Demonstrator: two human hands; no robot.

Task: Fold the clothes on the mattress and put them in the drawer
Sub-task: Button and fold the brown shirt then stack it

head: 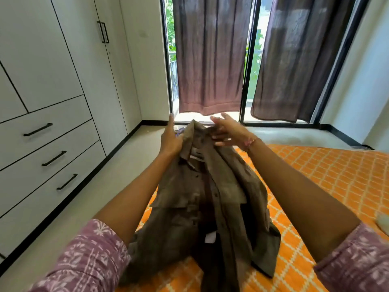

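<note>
Head view: an olive-brown shirt (202,199) hangs in the middle of the frame, its hem trailing on the orange-patterned mattress (328,175) at lower right; the left hand (171,138) grips the collar's left edge, fingers curled on the cloth; the right hand (228,131) lies on the collar with fingers spread; three shut drawers (50,152) sit at left, below the wardrobe doors.

shirt (202,199) on mattress (328,178), drawers (48,148) left

Mauve white-patterned sleeves (90,260) pushed up; thread band (249,142) at right wrist.
</note>
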